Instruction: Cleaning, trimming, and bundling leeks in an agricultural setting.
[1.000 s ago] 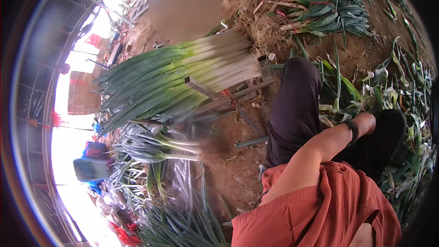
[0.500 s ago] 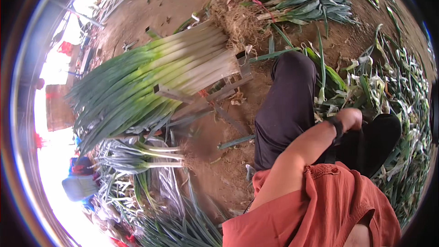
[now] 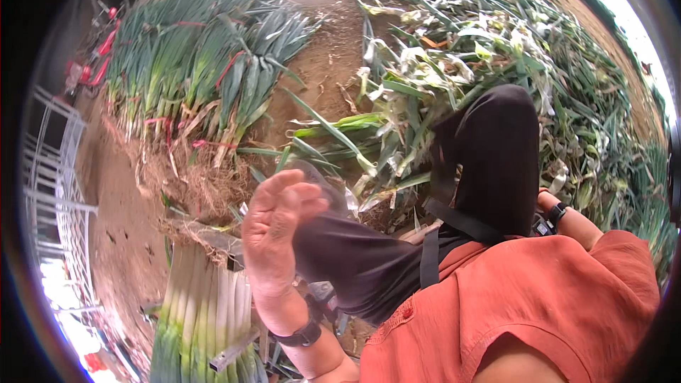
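Note:
My left hand is raised over my left leg, fingers extended and slightly bent, with nothing visible in it. A dark band circles its wrist. Just below and beside it lies a row of long green onions with white stems, on a low metal frame. Bunches of rooted green onions, tied with red string, lie beyond it at the upper left. My right hand is down beside my right knee, close to the leafy pile. That knee hides most of its fingers, and I cannot see what they hold.
A large heap of stripped onion leaves spreads around my right knee and across the right side. White metal lattice stands at the far left. Brown soil shows between the lattice and the onions.
The view has swung to the right, so the tied bunches and onion row sit farther left. A forearm that reached across toward the right is gone; my left hand is now raised at the left.

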`<action>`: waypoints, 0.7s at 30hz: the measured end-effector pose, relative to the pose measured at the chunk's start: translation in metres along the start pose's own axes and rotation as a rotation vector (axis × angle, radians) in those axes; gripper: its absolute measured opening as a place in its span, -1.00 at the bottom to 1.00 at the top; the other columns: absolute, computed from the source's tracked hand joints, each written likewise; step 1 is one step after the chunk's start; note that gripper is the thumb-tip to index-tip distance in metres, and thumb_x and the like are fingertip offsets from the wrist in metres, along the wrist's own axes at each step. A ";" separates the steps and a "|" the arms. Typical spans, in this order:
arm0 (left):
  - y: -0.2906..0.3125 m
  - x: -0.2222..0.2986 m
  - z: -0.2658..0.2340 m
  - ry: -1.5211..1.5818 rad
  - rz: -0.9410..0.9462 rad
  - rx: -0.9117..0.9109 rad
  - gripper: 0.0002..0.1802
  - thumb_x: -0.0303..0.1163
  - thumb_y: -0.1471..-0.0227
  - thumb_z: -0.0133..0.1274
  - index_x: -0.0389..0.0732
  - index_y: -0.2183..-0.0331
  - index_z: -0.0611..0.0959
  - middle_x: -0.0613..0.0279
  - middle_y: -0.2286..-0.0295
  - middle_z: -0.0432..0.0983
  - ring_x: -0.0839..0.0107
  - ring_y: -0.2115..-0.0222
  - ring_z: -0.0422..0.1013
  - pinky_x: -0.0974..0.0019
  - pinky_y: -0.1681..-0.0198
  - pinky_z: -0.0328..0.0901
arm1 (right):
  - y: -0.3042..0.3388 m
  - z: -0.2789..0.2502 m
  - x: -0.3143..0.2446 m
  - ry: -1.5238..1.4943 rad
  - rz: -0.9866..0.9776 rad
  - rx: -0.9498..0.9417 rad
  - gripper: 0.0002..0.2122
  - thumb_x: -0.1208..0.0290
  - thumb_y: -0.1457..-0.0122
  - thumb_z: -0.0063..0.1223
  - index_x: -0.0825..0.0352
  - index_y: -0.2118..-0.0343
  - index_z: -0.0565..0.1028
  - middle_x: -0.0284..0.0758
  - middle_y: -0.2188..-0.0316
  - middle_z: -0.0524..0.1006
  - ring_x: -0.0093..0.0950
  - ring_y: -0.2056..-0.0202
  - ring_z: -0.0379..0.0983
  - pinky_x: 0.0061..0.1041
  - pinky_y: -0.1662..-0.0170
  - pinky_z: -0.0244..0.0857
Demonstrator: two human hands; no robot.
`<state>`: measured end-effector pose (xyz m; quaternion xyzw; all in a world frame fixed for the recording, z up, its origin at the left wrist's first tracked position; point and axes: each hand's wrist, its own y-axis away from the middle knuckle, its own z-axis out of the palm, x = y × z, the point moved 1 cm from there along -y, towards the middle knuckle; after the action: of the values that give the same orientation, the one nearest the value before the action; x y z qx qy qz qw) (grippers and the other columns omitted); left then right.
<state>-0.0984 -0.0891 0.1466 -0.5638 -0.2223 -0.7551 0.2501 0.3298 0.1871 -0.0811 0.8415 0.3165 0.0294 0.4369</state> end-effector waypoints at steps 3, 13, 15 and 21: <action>-0.010 0.000 -0.001 0.040 0.005 -0.049 -0.66 -0.36 -0.07 -0.05 -0.36 0.14 0.41 0.09 0.38 0.50 0.40 0.42 0.48 0.39 0.27 0.41 | 0.035 0.056 0.089 -0.144 0.156 -0.036 -0.71 0.21 -0.14 -0.18 0.20 0.15 0.44 -0.31 0.18 0.46 -0.37 0.17 0.39 -0.41 0.14 0.30; -0.006 -0.001 0.004 0.057 -0.002 -0.103 -0.64 -0.36 -0.05 -0.02 -0.37 0.14 0.40 0.02 0.37 0.49 0.35 0.41 0.48 0.38 0.26 0.40 | 0.083 0.121 0.109 0.765 -0.408 -0.307 -0.73 0.29 -0.03 -0.09 0.14 0.19 0.49 -0.32 0.18 0.49 -0.28 0.20 0.43 -0.43 0.19 0.34; -0.002 0.002 0.008 0.023 -0.003 -0.095 -0.63 -0.36 -0.05 -0.01 -0.37 0.14 0.39 0.03 0.37 0.49 0.35 0.42 0.48 0.36 0.27 0.40 | 0.069 0.112 0.114 0.572 -0.281 -0.114 -0.74 0.28 -0.02 -0.07 0.16 0.22 0.51 -0.31 0.23 0.51 -0.28 0.22 0.45 -0.41 0.20 0.34; 0.016 0.011 0.011 -0.081 -0.010 0.036 -0.67 -0.37 -0.05 -0.01 -0.38 0.18 0.44 0.02 0.38 0.49 0.31 0.41 0.47 0.36 0.26 0.36 | 0.001 0.090 0.078 -0.065 0.168 0.042 -0.77 0.29 0.05 -0.02 0.25 0.36 0.56 -0.23 0.39 0.56 -0.28 0.32 0.49 -0.39 0.25 0.33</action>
<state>-0.0833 -0.0960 0.1604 -0.5883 -0.2487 -0.7287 0.2471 0.4217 0.1656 -0.1540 0.8746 0.2311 0.0321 0.4250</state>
